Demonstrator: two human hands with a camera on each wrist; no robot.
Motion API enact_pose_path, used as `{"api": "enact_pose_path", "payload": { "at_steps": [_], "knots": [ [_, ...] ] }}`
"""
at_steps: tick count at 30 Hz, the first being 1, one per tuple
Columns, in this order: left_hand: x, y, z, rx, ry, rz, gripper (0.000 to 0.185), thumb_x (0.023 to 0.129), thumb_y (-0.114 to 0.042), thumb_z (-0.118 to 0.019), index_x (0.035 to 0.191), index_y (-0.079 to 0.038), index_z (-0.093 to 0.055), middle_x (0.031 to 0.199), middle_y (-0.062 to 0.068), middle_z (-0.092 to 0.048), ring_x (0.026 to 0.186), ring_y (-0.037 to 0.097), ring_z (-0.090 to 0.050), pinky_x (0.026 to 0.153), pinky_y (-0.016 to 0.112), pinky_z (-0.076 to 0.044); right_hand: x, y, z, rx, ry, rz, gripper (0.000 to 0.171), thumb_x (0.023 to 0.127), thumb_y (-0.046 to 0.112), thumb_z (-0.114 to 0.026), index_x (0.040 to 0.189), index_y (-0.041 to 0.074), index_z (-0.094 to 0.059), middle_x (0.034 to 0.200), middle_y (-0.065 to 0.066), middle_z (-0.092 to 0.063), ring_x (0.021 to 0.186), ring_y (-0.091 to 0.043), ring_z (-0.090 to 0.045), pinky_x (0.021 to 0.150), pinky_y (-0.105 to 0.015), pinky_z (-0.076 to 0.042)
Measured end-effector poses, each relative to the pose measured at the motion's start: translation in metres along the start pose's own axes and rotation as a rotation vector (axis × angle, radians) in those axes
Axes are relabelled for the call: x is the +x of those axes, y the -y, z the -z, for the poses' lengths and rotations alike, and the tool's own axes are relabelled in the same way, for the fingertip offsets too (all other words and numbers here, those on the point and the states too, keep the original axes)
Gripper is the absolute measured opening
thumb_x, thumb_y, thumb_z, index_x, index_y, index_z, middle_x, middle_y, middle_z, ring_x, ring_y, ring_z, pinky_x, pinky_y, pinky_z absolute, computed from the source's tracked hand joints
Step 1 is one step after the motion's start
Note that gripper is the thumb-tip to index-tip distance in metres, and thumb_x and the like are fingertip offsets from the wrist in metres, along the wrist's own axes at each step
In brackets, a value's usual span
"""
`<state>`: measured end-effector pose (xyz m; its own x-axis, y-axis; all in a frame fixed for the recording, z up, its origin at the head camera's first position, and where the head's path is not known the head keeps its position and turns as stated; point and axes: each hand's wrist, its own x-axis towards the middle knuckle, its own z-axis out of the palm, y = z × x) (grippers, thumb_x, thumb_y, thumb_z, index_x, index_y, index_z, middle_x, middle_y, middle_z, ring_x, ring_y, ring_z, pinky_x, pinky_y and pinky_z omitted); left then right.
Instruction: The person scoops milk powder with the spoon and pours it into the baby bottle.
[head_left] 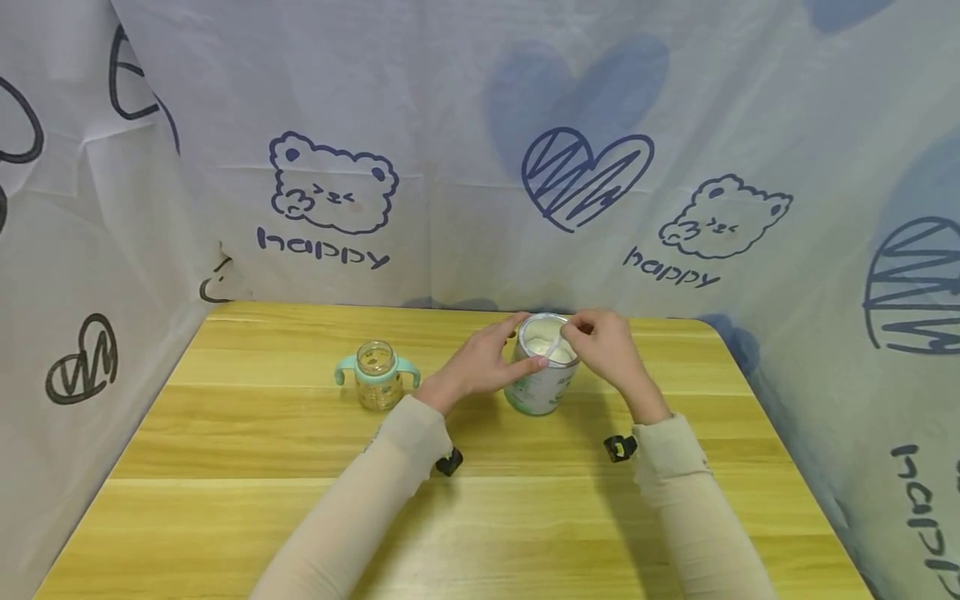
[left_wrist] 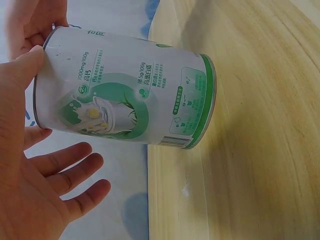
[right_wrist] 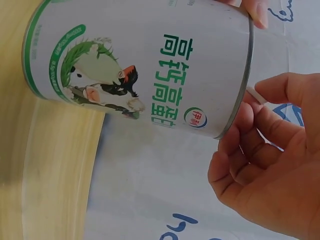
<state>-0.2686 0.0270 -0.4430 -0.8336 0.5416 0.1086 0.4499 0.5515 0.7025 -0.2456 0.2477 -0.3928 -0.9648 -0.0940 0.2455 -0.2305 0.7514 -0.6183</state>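
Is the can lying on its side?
No, the can stands upright on the table, its open top facing up.

Light wood-plank surface (head_left: 225, 450), rounded far corner. White cloth backdrop (head_left: 450, 100) on three sides, blue bear, heart and "happy" prints. Even, soft light.

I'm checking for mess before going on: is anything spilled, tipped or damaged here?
Nothing stands out. The open can stands upright on the table, powder inside, no spill visible. The left hand holds its rim; the right hand pinches a white scoop. The bottle stands upright.
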Motion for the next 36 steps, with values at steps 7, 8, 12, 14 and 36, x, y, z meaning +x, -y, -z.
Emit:
{"api": "enact_pose_path", "payload": {
  "at_steps": [7,8,12,14,36],
  "knots": [
    [-0.0006,-0.0008,0.0004,0.008,0.005,0.006,0.090,0.097,-0.064,-0.065,0.168,-0.023,-0.029,0.158,0.014,-0.052,0.141,0.034,-0.055,0.113,0.058,-0.050,-0.0006,0.0006,0.0001,0.016,0.022,-0.021,0.024,0.095,0.016,-0.058,0.094,0.001,-0.077,0.083,-0.013,-0.072,0.068,-0.020,-0.055,0.058,-0.028,-0.046],
    [-0.0005,-0.0008,0.0003,0.010,0.005,0.008,0.090,0.097,-0.065,-0.064,0.168,-0.023,-0.029,0.158,0.014,-0.052,0.141,0.033,-0.055,0.113,0.057,-0.050,-0.0007,0.0006,0.0000,0.017,0.018,-0.028,0.024,0.095,0.016,-0.058,0.095,0.001,-0.077,0.084,-0.013,-0.072,0.068,-0.020,-0.056,0.058,-0.028,-0.047],
    [-0.0001,-0.0012,0.0001,0.014,0.006,0.006,0.089,0.097,-0.065,-0.064,0.168,-0.024,-0.028,0.158,0.015,-0.052,0.141,0.033,-0.055,0.113,0.057,-0.050,-0.0008,0.0002,-0.0002,0.018,-0.026,-0.057,0.025,0.096,0.017,-0.058,0.096,0.000,-0.076,0.085,-0.015,-0.072,0.070,-0.022,-0.057,0.060,-0.028,-0.048],
    [0.0002,-0.0013,0.0000,0.017,0.005,0.003,0.089,0.097,-0.064,-0.063,0.168,-0.023,-0.028,0.157,0.015,-0.053,0.141,0.033,-0.056,0.113,0.057,-0.049,-0.0003,-0.0004,0.0001,0.012,-0.063,-0.064,0.026,0.097,0.017,-0.058,0.096,0.000,-0.076,0.085,-0.016,-0.072,0.071,-0.023,-0.058,0.061,-0.029,-0.049],
    [-0.0003,-0.0012,0.0002,-0.008,0.006,-0.012,0.089,0.098,-0.061,-0.064,0.168,-0.020,-0.028,0.158,0.015,-0.053,0.140,0.035,-0.056,0.113,0.057,-0.050,0.0003,-0.0003,-0.0008,-0.102,-0.180,0.097,0.026,0.098,0.017,-0.063,0.099,-0.004,-0.079,0.097,-0.019,-0.074,0.088,-0.033,-0.065,0.079,-0.046,-0.057]
  ]
}}
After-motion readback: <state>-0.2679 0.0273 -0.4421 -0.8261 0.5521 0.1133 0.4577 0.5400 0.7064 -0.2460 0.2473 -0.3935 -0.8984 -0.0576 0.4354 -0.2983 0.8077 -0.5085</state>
